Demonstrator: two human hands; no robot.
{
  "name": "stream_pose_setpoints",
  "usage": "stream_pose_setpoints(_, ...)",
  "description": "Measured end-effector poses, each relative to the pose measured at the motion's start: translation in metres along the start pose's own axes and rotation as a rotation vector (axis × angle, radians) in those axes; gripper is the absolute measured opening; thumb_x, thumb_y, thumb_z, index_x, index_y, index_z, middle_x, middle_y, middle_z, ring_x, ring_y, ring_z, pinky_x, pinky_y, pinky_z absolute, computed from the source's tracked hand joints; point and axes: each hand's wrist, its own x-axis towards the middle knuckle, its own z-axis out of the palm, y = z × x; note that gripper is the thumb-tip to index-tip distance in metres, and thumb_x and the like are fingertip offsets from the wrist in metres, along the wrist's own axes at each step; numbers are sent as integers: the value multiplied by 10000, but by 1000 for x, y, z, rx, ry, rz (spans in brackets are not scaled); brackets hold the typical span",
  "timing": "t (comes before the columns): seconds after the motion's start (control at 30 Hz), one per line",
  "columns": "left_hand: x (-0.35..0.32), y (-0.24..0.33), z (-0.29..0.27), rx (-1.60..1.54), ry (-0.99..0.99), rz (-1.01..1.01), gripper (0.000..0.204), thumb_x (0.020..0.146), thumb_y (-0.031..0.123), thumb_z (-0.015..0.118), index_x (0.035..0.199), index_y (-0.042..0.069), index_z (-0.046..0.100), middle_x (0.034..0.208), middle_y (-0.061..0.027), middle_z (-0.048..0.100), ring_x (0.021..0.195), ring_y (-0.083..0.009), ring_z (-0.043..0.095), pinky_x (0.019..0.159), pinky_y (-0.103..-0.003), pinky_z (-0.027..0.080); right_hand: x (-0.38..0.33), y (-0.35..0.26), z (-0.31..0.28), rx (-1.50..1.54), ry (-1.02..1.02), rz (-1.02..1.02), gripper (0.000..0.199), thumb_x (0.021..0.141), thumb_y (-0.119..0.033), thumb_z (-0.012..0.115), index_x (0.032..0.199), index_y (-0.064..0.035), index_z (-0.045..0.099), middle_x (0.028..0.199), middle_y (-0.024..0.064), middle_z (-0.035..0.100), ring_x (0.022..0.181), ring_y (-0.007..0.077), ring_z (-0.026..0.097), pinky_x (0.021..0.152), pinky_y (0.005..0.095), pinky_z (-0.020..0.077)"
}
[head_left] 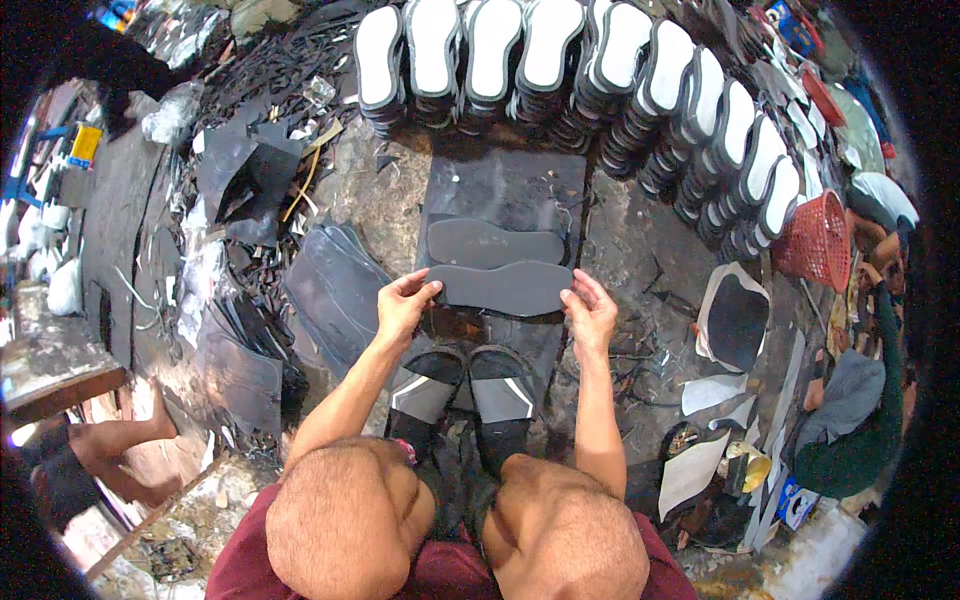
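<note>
Between my hands I hold a dark grey shoe sole by its two ends, level and lying crosswise. My left hand pinches its left end, and my right hand pinches the right end between thumb and fingers. Just beyond it, a second grey sole lies flat on a dark board. The held sole overlaps the near edge of that one in view. Whether the two touch, I cannot tell. My feet in dark sandals stand just below the held sole.
Stacks of soles with white tops curve around the far side and right. Dark sheets lie at left, beside scrap heaps. A red basket stands at right. Other people sit at the left and right edges.
</note>
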Motion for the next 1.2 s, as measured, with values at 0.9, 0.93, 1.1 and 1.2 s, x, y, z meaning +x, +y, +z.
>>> stream_pose_setpoints(0.9,28,-14,-8,359,79,28,229,785,73,769,987,-12,703,817,-46,727,696,-98,651,633,-240,521,20,21,2,-199,-66,84,294,781,-2,807,1042,6,671,968,113,714,819,169,690,707,299,571)
stream_pose_setpoints(0.93,28,-15,-6,341,88,28,216,770,79,777,961,-3,713,799,-39,721,692,-94,646,632,-244,517,22,21,0,-242,-66,67,280,775,-16,808,1022,-1,676,955,107,715,808,166,687,702,304,569)
stream_pose_setpoints(1.1,31,-16,-5,417,123,57,253,732,135,796,937,2,727,774,-19,708,681,-88,638,669,-259,536,20,15,4,-503,-15,-104,256,727,-62,822,938,-2,691,880,89,713,778,153,682,717,316,569)
stream_pose_setpoints(1.2,25,-13,-2,510,127,160,322,732,162,779,1027,47,725,752,-36,686,681,-107,637,669,-279,535,13,5,10,-735,32,-195,326,702,-216,854,925,-33,700,860,117,732,729,224,709,700,368,563)
